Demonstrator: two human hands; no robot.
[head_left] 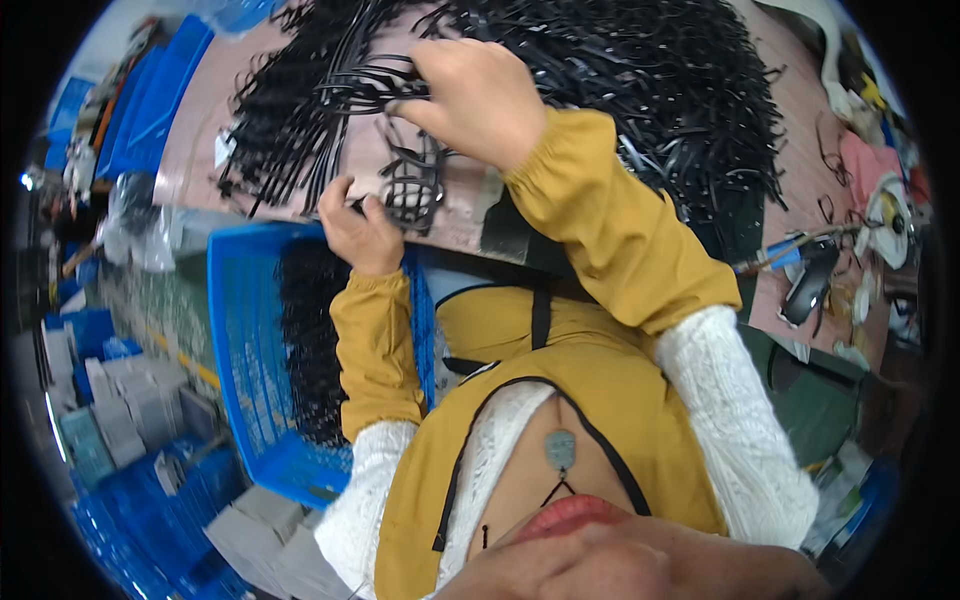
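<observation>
My right hand [478, 98] reaches over the table and is closed round a bunch of thin black strips [365, 88], which fan out to the left of its fingers. At the table's near edge is my left hand [362, 232], its thumb and index finger apart. A small dark piece shows between them; whether they touch it I cannot tell. Just right of the left thumb lies a black grid-like piece [408, 198] with looped strips above it. Long black strips [300, 150] lie side by side to the left of both hands.
A large heap of black strips [640, 90] covers the table [185, 165] at the back and right. Below its left edge stands a blue crate [232, 340] holding more black strips [308, 340]. Tools and wires lie at right; boxes [150, 410] stand on the floor at left.
</observation>
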